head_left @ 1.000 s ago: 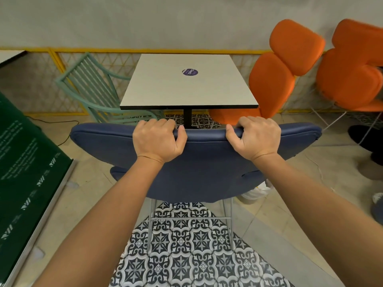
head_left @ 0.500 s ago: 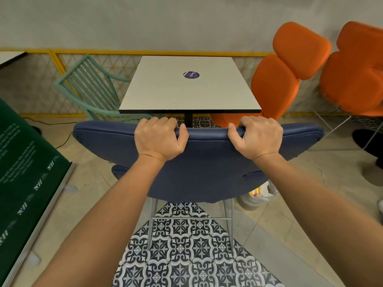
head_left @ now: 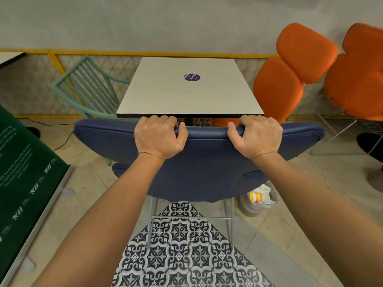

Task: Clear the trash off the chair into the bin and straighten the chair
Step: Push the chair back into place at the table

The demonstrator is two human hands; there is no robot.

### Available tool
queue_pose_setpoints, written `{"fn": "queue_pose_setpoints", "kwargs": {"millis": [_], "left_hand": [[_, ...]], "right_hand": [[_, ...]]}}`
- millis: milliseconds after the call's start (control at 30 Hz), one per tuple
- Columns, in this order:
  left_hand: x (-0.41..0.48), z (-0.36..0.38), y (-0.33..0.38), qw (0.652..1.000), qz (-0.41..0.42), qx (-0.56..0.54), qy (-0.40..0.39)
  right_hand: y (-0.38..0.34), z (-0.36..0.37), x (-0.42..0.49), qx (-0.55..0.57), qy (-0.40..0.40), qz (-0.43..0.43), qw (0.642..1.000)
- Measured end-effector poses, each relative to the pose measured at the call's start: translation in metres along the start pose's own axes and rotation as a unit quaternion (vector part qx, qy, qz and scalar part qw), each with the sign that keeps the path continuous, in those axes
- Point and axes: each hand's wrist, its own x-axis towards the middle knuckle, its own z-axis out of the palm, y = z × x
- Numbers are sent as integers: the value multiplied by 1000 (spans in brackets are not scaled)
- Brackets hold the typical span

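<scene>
A blue padded chair (head_left: 207, 162) stands in front of me, its back facing me and its seat hidden behind the backrest. My left hand (head_left: 158, 136) grips the top edge of the backrest left of centre. My right hand (head_left: 256, 136) grips the same edge right of centre. The chair's top edge sits just below the front edge of a white square table (head_left: 186, 94). A bin (head_left: 259, 200) lined with a plastic bag stands on the floor by the chair's right rear leg, with white and yellow-striped trash inside.
A mint-green slatted chair (head_left: 87, 88) stands left of the table. Two orange padded chairs (head_left: 290, 77) (head_left: 356, 79) are on the right. A dark green sign board (head_left: 24, 162) leans at the left. Patterned floor tiles (head_left: 186, 245) lie under the chair.
The chair has moved forward toward the table under both hands, and more of the bin with its trash shows beside the right rear leg. Both grips are unchanged.
</scene>
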Motion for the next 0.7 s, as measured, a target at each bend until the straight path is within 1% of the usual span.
{"fn": "queue_pose_setpoints", "kwargs": {"millis": [267,500,700], "left_hand": [[4,4,5,1000,-12,-8,-15],[0,-8,-2,997,-7,-44,-70],[7,-11,-14,995,-12,-23,-96]], "right_hand": [[6,5,5,-3,-4,2,1000],[4,1,-1,9,-15,11,1000],[6,4,2,-1,4,4,1000]]}}
